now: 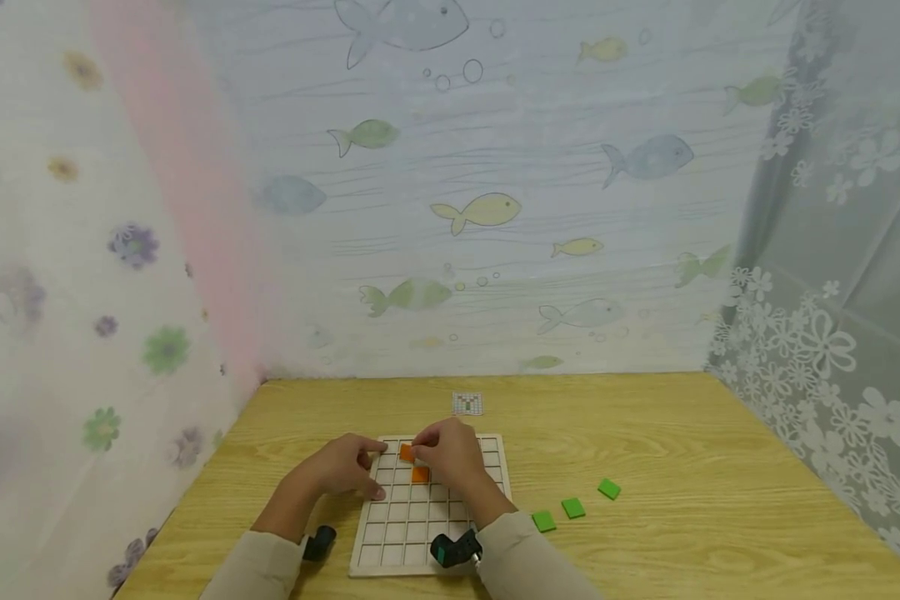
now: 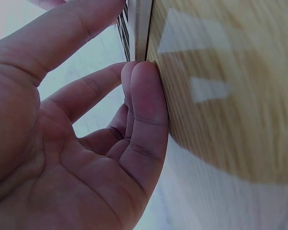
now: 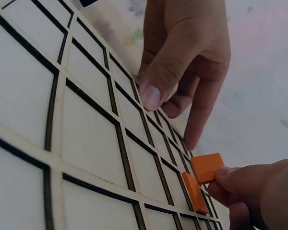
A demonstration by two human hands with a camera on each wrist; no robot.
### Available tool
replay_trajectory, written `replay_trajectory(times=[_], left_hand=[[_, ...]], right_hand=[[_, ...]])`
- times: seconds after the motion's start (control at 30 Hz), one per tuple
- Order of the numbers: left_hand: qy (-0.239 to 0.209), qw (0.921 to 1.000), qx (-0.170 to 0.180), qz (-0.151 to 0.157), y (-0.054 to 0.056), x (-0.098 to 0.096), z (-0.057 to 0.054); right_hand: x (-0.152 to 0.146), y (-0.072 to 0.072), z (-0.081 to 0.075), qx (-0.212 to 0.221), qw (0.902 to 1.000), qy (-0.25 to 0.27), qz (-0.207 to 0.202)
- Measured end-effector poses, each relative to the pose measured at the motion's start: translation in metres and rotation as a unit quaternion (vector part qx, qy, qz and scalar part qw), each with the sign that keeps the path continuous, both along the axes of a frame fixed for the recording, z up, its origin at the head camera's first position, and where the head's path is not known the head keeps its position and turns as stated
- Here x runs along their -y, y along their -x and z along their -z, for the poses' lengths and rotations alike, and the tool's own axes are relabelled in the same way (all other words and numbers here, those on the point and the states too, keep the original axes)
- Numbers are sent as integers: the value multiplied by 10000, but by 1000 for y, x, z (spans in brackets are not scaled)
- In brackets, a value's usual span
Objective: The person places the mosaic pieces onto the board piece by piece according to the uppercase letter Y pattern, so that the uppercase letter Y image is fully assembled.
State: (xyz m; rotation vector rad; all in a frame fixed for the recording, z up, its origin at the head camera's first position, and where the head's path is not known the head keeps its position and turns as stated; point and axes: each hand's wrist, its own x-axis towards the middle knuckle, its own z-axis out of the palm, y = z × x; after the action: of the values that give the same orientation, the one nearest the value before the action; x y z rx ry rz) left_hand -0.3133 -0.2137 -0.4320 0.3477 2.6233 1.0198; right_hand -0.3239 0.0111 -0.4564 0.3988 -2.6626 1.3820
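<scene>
Beige sleeves (image 1: 547,558) reach in from the near edge of the counter (image 1: 690,508), each with a dark device (image 1: 456,550) at the wrist. Between them lies a pale gridded board (image 1: 393,532), toward the counter's near edge and closer to its left edge than its right. At the board's left side is the left hand (image 1: 342,465), its grip spread, thumb and index finger well apart and touching the board; the left wrist view shows other fingertips against the board's side, down by the counter. The right hand (image 1: 453,457) reaches over the board's far part, its grip clamped on an orange tile (image 3: 207,167), pinched at one edge. That tile is tilted at the far row, second column from the left; whether it touches the board cannot be told. Diagonally next to it, a second orange tile (image 1: 420,475) sits in a compartment of the next row. Three green tiles (image 1: 573,507) lie spaced in a slanting line right of the board, toward the counter's near edge. Beyond the board, near the far edge, lies a small card (image 1: 467,403) with a printed grid.
</scene>
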Motion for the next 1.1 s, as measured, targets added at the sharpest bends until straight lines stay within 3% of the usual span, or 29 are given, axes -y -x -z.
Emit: replay_trajectory(times=[0.23, 0.53, 1.1], left_hand=[[-82, 10000, 7, 49, 0, 0, 0], [-56, 10000, 13, 29, 0, -1, 0], [4, 10000, -26, -33, 1, -1, 1]], right_hand=[[2, -1, 1, 29, 9999, 95, -90], [4, 0, 3, -246, 9992, -185, -270], [5, 2, 5, -48, 9986, -436, -293]])
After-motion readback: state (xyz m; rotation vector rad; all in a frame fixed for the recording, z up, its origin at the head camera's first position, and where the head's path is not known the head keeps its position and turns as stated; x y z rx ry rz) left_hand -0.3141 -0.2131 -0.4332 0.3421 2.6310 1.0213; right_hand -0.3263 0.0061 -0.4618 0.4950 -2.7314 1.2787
